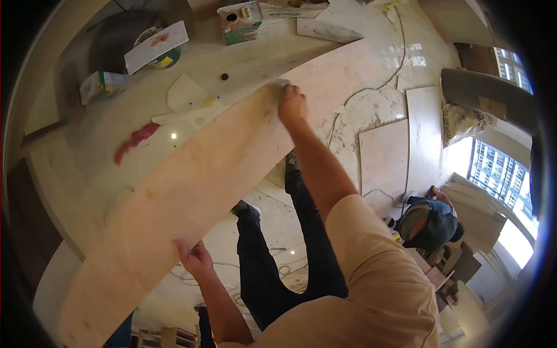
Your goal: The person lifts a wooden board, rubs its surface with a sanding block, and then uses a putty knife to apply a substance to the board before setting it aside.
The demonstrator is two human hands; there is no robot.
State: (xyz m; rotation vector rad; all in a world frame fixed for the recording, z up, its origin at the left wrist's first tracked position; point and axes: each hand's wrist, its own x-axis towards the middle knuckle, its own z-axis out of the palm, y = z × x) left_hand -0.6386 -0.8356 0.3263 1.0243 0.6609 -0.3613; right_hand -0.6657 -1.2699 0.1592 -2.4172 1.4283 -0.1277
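Note:
A long, pale, wooden-looking board (191,168) lies at a slant in front of me, from lower left to upper right. My left hand (198,261) grips its near edge, thumb on the top face and fingers partly hidden beneath. Farther up, my right hand (293,107) is closed on the board's surface, close to the far edge. A small greyish thing (284,84) shows at its fingertips; its kind cannot be made out. Faint darker smudges mark the board around that hand.
Beyond the board are a rectangular can (241,22), a bucket (168,60) with a white panel (156,46) across it, and a red cloth (136,142). A cable (377,87) trails over the floor. Boards (384,156) lie at right, near a crouching person (429,223).

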